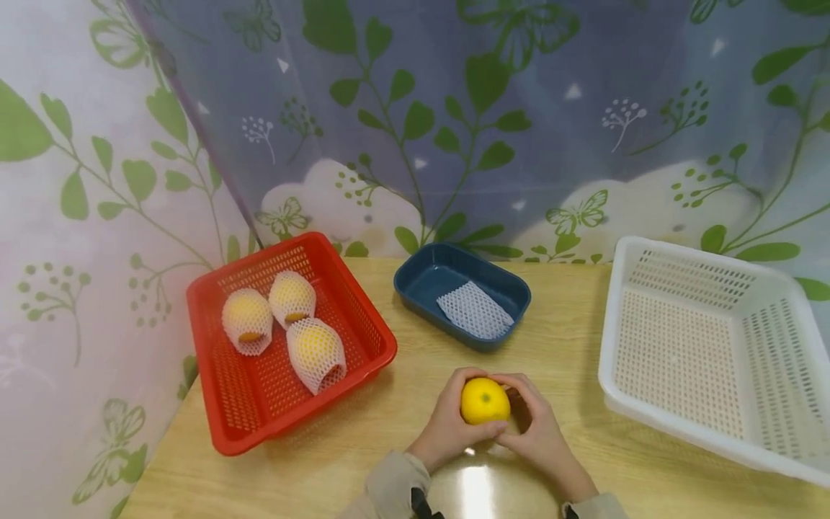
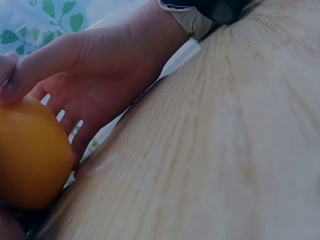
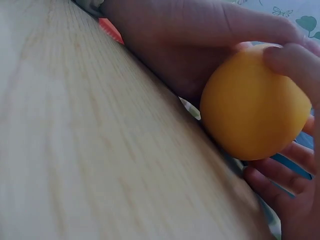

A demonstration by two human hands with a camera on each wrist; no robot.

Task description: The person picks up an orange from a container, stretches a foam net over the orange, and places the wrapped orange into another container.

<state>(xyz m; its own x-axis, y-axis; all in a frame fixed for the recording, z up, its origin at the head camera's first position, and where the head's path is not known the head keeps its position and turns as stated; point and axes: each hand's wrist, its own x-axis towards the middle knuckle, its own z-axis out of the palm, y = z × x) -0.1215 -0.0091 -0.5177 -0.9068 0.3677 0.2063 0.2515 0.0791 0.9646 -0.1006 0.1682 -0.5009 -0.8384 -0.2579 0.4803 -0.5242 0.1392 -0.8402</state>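
Note:
An orange (image 1: 485, 401) with yellow-orange skin is held between both hands, low over the table, its stem scar facing up in the head view. My left hand (image 1: 449, 424) curls round its left side, the palm close to the fruit. From the other side my right hand (image 1: 540, 435) bends its thumb and fingers about the orange, leaving a gap at the palm. The thumbs meet at the near side. In the right wrist view the right thumb (image 3: 286, 56) lies against the orange. A flat white foam net (image 1: 475, 310) lies inside the dark blue tray (image 1: 415, 304) beyond the hands.
At the left, a red basket (image 1: 295, 419) holds three fruits in white foam nets, one of them a netted fruit (image 1: 315, 353) nearest the hands. A white basket (image 1: 674, 431) stands at the right. Behind the wooden table (image 1: 363, 447) hangs a leaf-patterned curtain (image 1: 415, 144).

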